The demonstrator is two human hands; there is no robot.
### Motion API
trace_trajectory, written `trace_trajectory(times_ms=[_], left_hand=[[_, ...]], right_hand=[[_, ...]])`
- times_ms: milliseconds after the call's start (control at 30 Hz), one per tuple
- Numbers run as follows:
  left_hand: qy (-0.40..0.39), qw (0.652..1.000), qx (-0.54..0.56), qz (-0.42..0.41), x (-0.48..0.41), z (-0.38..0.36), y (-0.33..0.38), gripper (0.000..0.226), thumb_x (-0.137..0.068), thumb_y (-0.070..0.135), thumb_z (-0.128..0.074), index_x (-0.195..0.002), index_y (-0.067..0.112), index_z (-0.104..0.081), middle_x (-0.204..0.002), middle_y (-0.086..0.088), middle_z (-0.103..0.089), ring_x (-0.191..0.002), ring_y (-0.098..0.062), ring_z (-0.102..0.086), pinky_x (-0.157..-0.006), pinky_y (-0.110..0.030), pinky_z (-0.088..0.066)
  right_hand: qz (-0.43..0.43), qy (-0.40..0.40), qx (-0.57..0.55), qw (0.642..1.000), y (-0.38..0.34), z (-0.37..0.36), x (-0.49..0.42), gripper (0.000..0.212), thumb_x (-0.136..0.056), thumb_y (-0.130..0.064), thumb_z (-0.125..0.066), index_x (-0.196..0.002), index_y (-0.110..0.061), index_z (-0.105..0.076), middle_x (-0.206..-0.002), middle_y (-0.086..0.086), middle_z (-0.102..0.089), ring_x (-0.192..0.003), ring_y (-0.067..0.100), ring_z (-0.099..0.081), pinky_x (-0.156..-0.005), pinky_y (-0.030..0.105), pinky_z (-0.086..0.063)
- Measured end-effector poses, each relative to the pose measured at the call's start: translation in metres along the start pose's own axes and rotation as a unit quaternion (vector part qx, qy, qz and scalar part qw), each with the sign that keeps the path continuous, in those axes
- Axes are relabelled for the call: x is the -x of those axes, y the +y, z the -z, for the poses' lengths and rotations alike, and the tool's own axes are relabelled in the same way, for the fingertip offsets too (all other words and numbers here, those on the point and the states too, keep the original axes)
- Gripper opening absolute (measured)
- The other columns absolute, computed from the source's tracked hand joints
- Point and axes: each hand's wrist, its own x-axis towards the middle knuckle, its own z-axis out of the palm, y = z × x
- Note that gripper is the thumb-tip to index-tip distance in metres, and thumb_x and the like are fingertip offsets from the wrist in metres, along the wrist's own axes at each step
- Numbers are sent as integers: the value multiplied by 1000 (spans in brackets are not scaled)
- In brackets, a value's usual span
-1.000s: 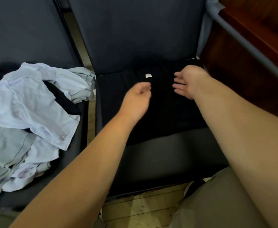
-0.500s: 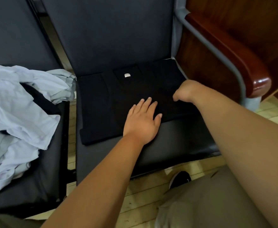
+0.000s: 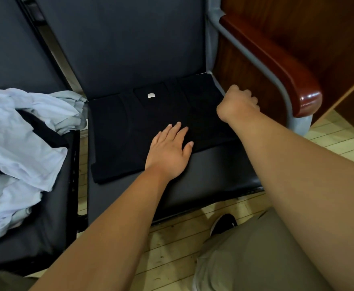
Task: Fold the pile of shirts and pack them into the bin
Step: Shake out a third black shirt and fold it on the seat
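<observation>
left grip (image 3: pixel 169 152): flat, fingers straight, pressing black shirt (image 3: pixel 119 127) near edge;
right grip (image 3: pixel 237 102): fingers curled at shirt's right edge; hold cannot tell

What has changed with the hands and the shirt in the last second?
The left hand came down from the collar and now presses flat on the black shirt at its near edge. The right hand moved to its right edge, fingers curled; a grip cannot be confirmed. The shirt stays spread on the seat, the pile of light shirts on the left chair.
</observation>
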Motion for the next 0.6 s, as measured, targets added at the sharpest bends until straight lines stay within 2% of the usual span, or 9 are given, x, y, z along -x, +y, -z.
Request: trace_trajectory(times_ms=[100,167,200,267,333,400,467,533,600], left_hand=[[-36,993,108,32,-5,12,0,63,-110,55,-37,-165,25,-32,-174,5,-19,-162,-15,-7,-131,-37,-6],[-17,975,213,67,-5,29,0,59,-109,47,-49,-160,18,-43,-168,1,-35,-157,-18,-24,-128,-32,-19],[11,971,226,75,-4,40,-3,55,-108,42,-55,-155,17,-49,-160,-1,-45,-150,-19,-37,-123,-28,-27],[43,974,205,91,0,63,-17,43,-105,34,-60,-145,17,-60,-144,-1,-57,-133,-17,-53,-108,-20,-36],[40,977,173,121,8,87,-38,39,-103,32,-63,-139,18,-64,-136,-1,-60,-125,-18,-58,-103,-22,-40],[21,979,122,164,19,112,-64,37,-100,31,-64,-134,17,-64,-131,-2,-64,-123,-21,-61,-100,-25,-43],[-30,975,50,213,35,138,-85,34,-100,31,-63,-129,14,-66,-125,-5,-67,-118,-26,-62,-92,-27,-44],[-104,964,-2,244,52,157,-101,28,-100,32,-60,-113,9,-71,-113,-10,-70,-108,-29,-65,-84,-30,-46],[-157,952,1,263,66,163,-115,32,-100,33,-59,-96,4,-73,-96,-13,-73,-95,-32,-70,-78,-34,-54]], right_hand=[[27,-3,-21,999,-19,2,6,55,-96,-19,-62,-149,-18,-46,-148,16,-45,-133,38,-46,-106,48,-44],[66,-34,-35,997,-36,3,11,40,-96,-16,-58,-136,-8,-58,-139,17,-56,-125,37,-55,-102,46,-49],[88,-55,-49,993,-44,3,15,30,-97,-15,-56,-124,-4,-64,-131,15,-61,-115,36,-60,-95,42,-53],[129,-92,-59,986,-62,3,28,16,-99,-14,-54,-94,-2,-63,-107,13,-63,-85,30,-60,-66,34,-49],[153,-111,-83,978,-80,2,43,18,-99,-15,-55,-84,-5,-58,-91,11,-60,-73,25,-56,-57,31,-41],[175,-139,-111,968,-98,-4,56,15,-100,-22,-58,-95,-7,-60,-94,10,-60,-80,26,-59,-66,31,-46],[193,-179,-119,957,-113,-9,69,21,-101,-28,-60,-108,-8,-59,-108,6,-63,-94,24,-63,-79,33,-53],[210,-214,-122,946,-124,-16,81,34,-97,-29,-64,-125,-10,-62,-116,5,-70,-102,24,-69,-90,39,-59],[234,-244,-111,935,-132,-22,93,55,-97,-33,-66,-146,-13,-50,-121,4,-69,-104,23,-69,-95,44,-59]])
